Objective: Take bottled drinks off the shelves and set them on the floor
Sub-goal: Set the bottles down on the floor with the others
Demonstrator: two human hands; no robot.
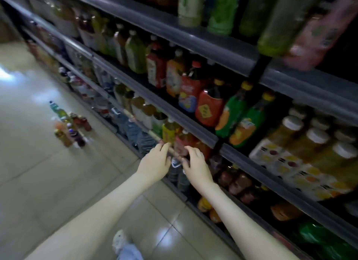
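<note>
Head view: on my left, a cluster of bottles stands on the floor, well apart from the shelves. My left hand reaches the shelf edge, fingers loosely spread, gripping nothing. A reddish bottle stands on the shelf between my hands. My right hand is just beside it, fingers relaxed, closed around nothing.

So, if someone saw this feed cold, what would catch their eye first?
Probably the left hand and right hand mid-frame, reaching side by side toward a red-labelled bottle on a lower shelf, neither clearly gripping it. Then the huddle of bottles standing on the tiled floor at left, and the shelves crammed with colourful drinks on the right.
</note>
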